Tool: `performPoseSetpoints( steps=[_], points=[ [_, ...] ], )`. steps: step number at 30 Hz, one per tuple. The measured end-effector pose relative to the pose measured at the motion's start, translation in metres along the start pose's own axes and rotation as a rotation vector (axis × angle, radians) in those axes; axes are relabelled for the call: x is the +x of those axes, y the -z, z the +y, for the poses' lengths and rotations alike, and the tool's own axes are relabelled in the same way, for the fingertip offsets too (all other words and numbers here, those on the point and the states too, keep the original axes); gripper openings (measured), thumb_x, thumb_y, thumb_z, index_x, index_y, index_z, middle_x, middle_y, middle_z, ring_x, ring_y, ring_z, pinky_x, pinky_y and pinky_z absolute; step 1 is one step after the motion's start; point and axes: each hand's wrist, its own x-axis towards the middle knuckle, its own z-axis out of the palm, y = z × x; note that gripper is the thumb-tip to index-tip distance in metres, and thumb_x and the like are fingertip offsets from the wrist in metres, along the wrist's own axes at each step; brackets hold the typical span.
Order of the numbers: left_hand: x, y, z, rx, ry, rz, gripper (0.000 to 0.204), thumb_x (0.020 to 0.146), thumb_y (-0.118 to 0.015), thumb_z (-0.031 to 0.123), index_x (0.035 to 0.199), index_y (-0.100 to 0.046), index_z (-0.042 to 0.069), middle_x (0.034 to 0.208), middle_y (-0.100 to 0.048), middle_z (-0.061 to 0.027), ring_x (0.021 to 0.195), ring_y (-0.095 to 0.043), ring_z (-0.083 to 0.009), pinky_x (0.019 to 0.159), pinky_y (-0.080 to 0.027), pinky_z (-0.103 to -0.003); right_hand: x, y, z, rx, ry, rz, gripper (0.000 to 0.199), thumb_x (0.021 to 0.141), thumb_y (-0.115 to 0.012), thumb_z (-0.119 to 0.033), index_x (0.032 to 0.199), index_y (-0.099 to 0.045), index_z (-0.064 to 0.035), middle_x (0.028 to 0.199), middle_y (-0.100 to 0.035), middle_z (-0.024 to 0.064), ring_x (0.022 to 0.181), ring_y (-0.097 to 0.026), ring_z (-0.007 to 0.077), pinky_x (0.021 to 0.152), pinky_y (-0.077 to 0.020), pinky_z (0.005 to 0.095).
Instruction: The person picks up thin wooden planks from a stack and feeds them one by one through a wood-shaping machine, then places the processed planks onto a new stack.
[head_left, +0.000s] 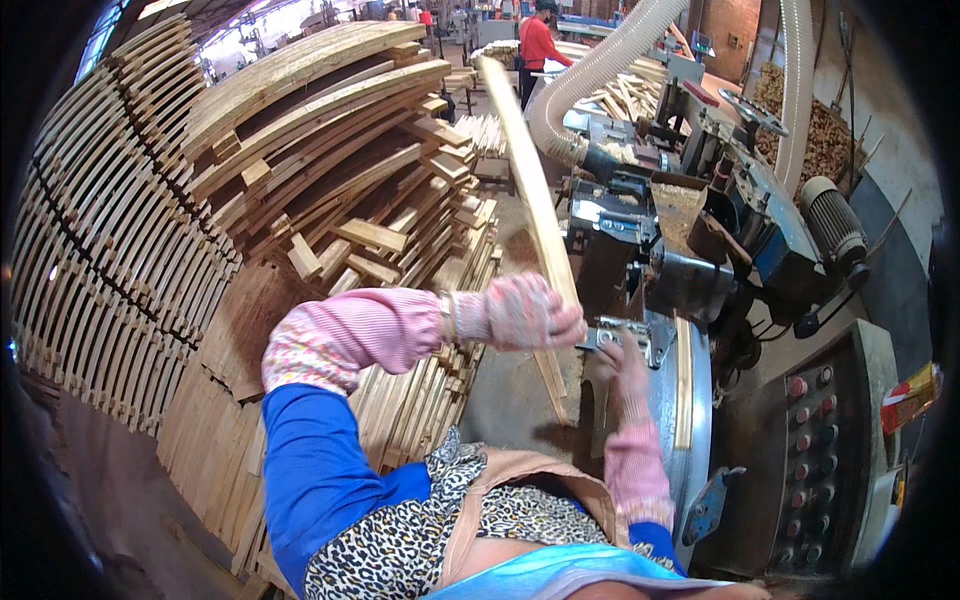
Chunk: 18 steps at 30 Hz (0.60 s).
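Observation:
My left hand (528,312), in a pale patterned work glove, is closed around the near end of a long wooden strip (532,180). The strip points up and away, leaning to the left. Beneath that hand, another length of wood (553,385) shows; whether it joins the held strip I cannot tell. My right hand (626,368) is slightly blurred, its fingers apart, beside a metal fitting (625,338) on the woodworking machine (690,230). Nothing shows in its grasp. To its right, a narrow wooden strip (684,385) lies on the machine's curved metal table (700,400).
Stacked curved boards (310,90) rise at the left, beside a tall rack of thin slats (120,220). Loose strips (420,410) lie by my left arm. A control panel (815,460) stands right. A ribbed hose (560,100) arches ahead; a person in red (538,45) stands far off.

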Motion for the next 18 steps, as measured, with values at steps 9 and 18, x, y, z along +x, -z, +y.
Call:
performPoseSetpoints(
  steps=[9, 18],
  points=[
    [-0.036, -0.022, -0.081, -0.125, 0.370, -0.142, 0.032, 0.091, -0.061, 0.015, 0.123, -0.062, 0.012, 0.113, -0.066, -0.0072, 0.107, -0.065, -0.0285, 0.096, -0.054, -0.042, -0.049, -0.017, -0.007, -0.489, -0.042, 0.025, 0.053, 0.093, -0.067, -0.014, 0.143, -0.059, 0.0000, 0.129, -0.070, 0.0118, 0.115, -0.067, 0.0211, 0.103, -0.0502, 0.0320],
    [-0.189, 0.072, -0.260, 0.421, 1.354, -0.620, 0.041, 0.089, -0.072, 0.027, 0.123, -0.055, 0.012, 0.129, -0.065, -0.0135, 0.122, -0.064, -0.0331, 0.098, -0.054, -0.047, -0.301, 0.193, 0.063, -1.792, 0.138, 0.735, 0.050, 0.080, -0.075, -0.011, 0.129, -0.065, -0.0112, 0.098, -0.065, 0.0194, 0.096, -0.063, 0.0407, 0.081, -0.0520, 0.0524]
  ],
)
